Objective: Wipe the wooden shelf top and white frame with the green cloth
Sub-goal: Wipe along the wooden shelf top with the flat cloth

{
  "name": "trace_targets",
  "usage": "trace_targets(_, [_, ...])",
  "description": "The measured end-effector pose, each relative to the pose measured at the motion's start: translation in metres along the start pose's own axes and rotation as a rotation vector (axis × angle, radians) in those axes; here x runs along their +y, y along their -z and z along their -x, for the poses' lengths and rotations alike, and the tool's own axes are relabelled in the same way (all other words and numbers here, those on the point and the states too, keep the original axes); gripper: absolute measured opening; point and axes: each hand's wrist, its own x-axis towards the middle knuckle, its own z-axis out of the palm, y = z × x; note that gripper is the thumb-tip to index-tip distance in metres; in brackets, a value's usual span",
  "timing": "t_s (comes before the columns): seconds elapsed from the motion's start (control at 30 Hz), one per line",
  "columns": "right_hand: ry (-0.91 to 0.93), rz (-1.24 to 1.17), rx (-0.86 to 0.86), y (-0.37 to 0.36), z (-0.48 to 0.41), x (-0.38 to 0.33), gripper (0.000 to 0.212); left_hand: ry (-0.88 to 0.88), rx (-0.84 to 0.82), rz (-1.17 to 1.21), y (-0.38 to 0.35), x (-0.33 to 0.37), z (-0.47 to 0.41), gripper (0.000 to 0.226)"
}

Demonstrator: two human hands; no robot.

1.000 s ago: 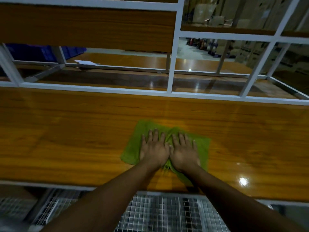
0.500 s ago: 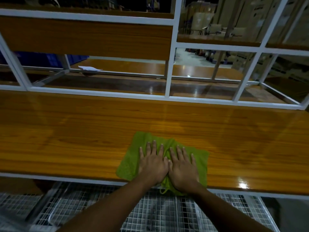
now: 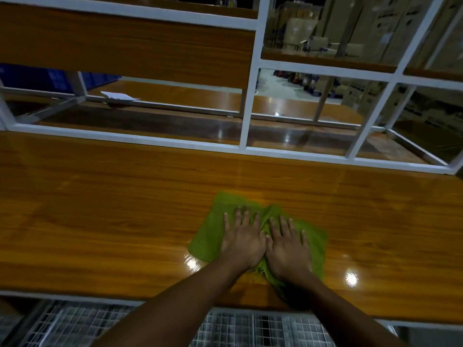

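Note:
A green cloth (image 3: 213,226) lies bunched on the glossy wooden shelf top (image 3: 100,216), right of centre and near the front edge. My left hand (image 3: 243,239) and my right hand (image 3: 288,246) press flat on it side by side, fingers spread and pointing away from me. The cloth's middle is hidden under my palms. A white frame (image 3: 175,142) runs along the back edge of the shelf top, with white uprights (image 3: 248,101) rising from it.
Behind the frame lies a lower wooden surface (image 3: 175,96) with a white paper (image 3: 117,96) on it. A wooden panel (image 3: 125,48) hangs above at upper left. Wire mesh (image 3: 238,329) shows below the front edge. Stacked cartons (image 3: 363,28) stand far behind.
Both hands and the cloth slid toward the shelf's front edge, then pushed away from it again. The view tilted, and the hands stayed flat on the cloth.

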Motion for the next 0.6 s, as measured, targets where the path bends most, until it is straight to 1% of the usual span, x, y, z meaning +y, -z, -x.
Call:
trace_targets(0.07, [-0.017, 0.006, 0.008, 0.001, -0.017, 0.007, 0.079, -0.017, -0.007, 0.005, 0.001, 0.003, -0.021, 0.062])
trace_targets(0.2, [-0.036, 0.032, -0.01, 0.0, -0.065, 0.015, 0.064, -0.024, -0.028, -0.025, -0.001, -0.001, -0.069, 0.062])
trace_targets(0.27, [-0.044, 0.04, -0.016, 0.0, -0.089, 0.017, 0.063, -0.02, -0.033, -0.014, -0.002, -0.006, -0.093, 0.062])
trace_targets(0.37, [-0.043, 0.014, -0.015, 0.0, -0.126, 0.016, 0.063, 0.017, 0.013, 0.022, -0.001, -0.014, -0.131, 0.061])
trace_targets(0.47, [-0.067, 0.014, -0.038, 0.002, -0.169, 0.01, 0.063, 0.058, 0.011, 0.0, -0.001, -0.026, -0.171, 0.061])
trace_targets(0.6, [-0.054, 0.0, -0.014, 0.002, -0.223, 0.005, 0.064, 0.052, 0.069, 0.01, -0.001, -0.046, -0.219, 0.059])
